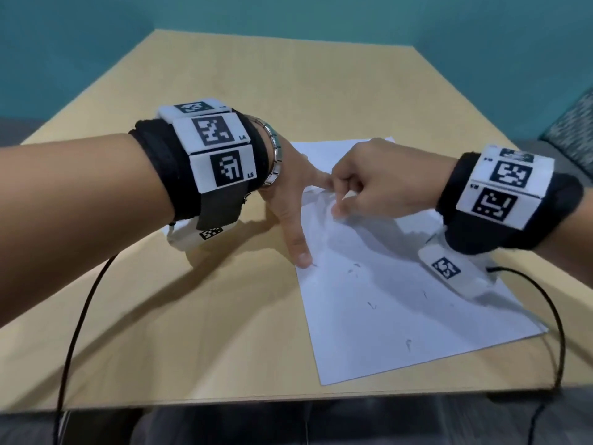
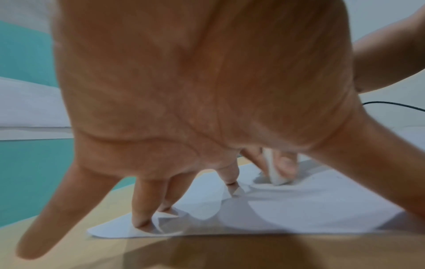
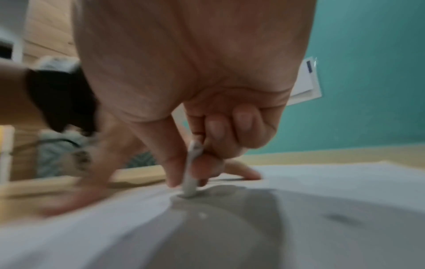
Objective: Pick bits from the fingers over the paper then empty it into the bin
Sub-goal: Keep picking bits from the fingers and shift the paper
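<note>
A white sheet of paper (image 1: 385, 316) lies on the wooden table (image 1: 192, 300), with a few small dark bits (image 1: 372, 305) scattered on it. My left hand (image 1: 290, 207) is spread with straight fingers, its fingertips (image 2: 140, 221) pressing the sheet's far left part, which wrinkles under them. My right hand (image 1: 349, 194) is curled, thumb and fingers pinching a small white eraser-like piece (image 3: 190, 174) whose tip touches the paper (image 3: 333, 182) just right of the left hand. The same piece (image 2: 274, 171) shows beyond the left palm. No bin is in view.
Black cables (image 1: 80, 309) run from both wrist units off the table's near edge (image 1: 224, 401). A teal wall (image 1: 80, 43) stands behind the table. A patterned cushion (image 1: 568, 123) sits at the far right. A white card (image 3: 307, 85) hangs on the wall.
</note>
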The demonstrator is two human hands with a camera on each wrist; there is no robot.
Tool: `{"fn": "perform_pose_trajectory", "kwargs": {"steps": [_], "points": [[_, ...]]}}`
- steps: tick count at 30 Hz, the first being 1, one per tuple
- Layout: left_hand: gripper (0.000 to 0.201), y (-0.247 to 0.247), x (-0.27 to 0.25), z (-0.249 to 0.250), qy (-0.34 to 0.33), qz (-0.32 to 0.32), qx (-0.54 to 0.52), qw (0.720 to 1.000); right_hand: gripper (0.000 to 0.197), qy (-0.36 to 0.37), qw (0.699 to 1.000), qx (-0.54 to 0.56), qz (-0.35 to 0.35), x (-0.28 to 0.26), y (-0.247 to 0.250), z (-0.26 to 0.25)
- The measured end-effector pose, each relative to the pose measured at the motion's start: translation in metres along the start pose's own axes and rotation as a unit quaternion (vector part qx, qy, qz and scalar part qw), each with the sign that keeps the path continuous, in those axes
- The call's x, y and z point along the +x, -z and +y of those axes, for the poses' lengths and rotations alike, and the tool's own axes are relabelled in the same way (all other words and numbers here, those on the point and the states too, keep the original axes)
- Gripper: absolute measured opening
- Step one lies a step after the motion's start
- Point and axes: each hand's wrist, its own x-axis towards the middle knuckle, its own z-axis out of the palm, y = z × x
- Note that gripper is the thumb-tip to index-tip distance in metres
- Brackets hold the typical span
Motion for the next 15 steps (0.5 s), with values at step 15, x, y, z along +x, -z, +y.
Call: {"fn": "perform_pose_trajectory", "kwargs": {"steps": [15], "points": [[0.128, -0.001, 0.003, -0.002, 0.011, -0.006, -0.015, 1.000, 0.016, -0.032, 0.999, 0.002, -0.005, 0.001, 0.004, 0.000]]}}
